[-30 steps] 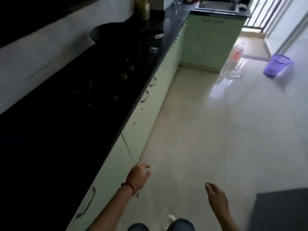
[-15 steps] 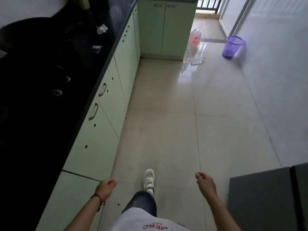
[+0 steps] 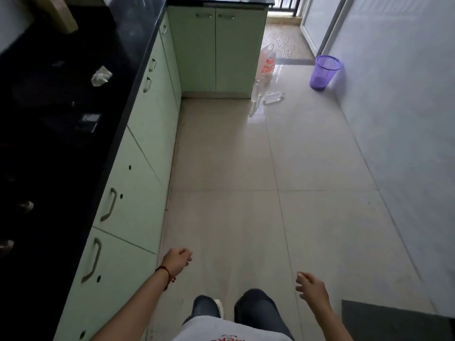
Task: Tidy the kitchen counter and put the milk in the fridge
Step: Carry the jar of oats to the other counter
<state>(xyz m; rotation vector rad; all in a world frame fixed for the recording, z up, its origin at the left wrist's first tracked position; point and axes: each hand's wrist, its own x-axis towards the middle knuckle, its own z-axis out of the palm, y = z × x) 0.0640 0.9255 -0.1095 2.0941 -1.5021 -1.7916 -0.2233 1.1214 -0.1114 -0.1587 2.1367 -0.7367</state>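
Observation:
A long black kitchen counter [image 3: 138, 60] runs along the left, over pale green cabinets [image 3: 147, 134]. On it lies a crumpled white tissue [image 3: 101, 76] and a small dark flat packet [image 3: 89, 119]. My left hand [image 3: 176, 260], with a red string at the wrist, hangs low beside the cabinet fronts, fingers loosely curled and holding nothing. My right hand [image 3: 312, 287] hangs over the floor with relaxed fingers, also empty. No milk shows in this view.
A purple mesh waste basket [image 3: 325, 72] stands by the right wall. A plastic bag [image 3: 267, 62] and clear bottles [image 3: 272, 97] lie at the far cabinet's corner. A dark grey appliance top [image 3: 394, 323] fills the bottom right. Stove knobs [image 3: 24, 205] sit at the left edge.
The view has advanced along the counter and tilted down; the tissue and basket appear closer. Both hands stay low and empty, swinging as I walk.

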